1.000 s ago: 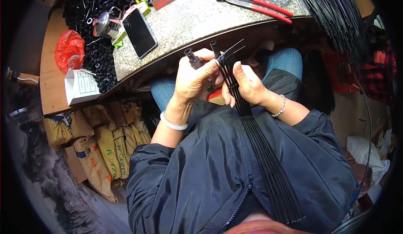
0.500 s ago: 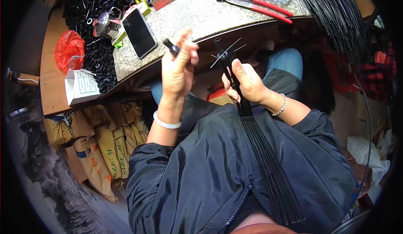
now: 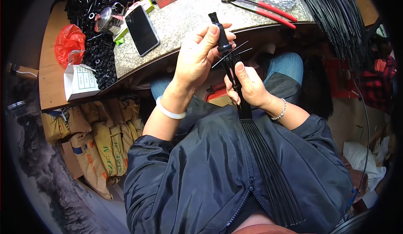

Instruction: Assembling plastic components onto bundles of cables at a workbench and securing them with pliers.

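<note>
A folded black umbrella frame (image 3: 268, 166) rests along the front of my jacket, its long thin ribs fanning down toward me. Near its upper end my right hand (image 3: 250, 87) is closed round it, thumb on top. A few thin wires stick out sideways above that grip. Between the thumb and fingers of my left hand (image 3: 194, 59) is a black tubular plastic fitting (image 3: 222, 36), upright, with a flared top and a ringed lower end. That lower end sits right at the frame's tip; whether they touch I cannot tell.
Red-handled pincers (image 3: 260, 11) and a phone (image 3: 142, 30) lie on the stone-topped table (image 3: 180, 28). Black small parts (image 3: 98, 61) are heaped at left, beside a white box (image 3: 80, 85) and red plastic bag (image 3: 69, 45). A bundle of black rods (image 3: 336, 24) hangs over the right side.
My left hand has moved right with the black plastic fitting, bringing it upright over the frame's upper end. My right hand has stayed nearly in place on the frame.
</note>
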Demonstrator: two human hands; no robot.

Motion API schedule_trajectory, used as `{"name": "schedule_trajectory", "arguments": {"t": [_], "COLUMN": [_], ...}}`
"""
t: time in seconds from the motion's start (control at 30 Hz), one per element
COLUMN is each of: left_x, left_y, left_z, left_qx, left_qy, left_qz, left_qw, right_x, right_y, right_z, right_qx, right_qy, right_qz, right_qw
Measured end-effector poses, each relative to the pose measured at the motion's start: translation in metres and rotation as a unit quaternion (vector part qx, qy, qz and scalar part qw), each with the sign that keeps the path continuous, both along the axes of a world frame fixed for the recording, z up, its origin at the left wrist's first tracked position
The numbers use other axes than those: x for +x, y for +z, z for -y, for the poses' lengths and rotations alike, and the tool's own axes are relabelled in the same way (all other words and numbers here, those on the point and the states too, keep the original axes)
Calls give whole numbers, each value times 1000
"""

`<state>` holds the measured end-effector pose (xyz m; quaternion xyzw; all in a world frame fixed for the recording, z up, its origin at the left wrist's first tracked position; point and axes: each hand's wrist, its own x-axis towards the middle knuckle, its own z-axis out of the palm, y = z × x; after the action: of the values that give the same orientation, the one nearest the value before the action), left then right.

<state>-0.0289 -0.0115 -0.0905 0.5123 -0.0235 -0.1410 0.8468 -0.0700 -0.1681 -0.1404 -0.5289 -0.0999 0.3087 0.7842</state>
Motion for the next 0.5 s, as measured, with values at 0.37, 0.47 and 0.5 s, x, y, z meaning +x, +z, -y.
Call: {"name": "schedule_trajectory", "arguments": {"t": [0.37,0.47,0.5], "left_x": [0,-1,0], "left_y": [1,1,-1], "left_z": [5,7,7], "left_qx": [22,62,36], "left_qy": [10,20,13], "left_qz": [39,64,65], "left_qw": [999,996,997], "right_x": [3,3,3], "right_y": [-2,-1,-1], "right_z": [2,2,2], "right_qx": [5,5,7], "right_qy": [-3,-2,-1], "right_qz": [-8,-7,-6], "right_qw": [1000,1000,1000]}}
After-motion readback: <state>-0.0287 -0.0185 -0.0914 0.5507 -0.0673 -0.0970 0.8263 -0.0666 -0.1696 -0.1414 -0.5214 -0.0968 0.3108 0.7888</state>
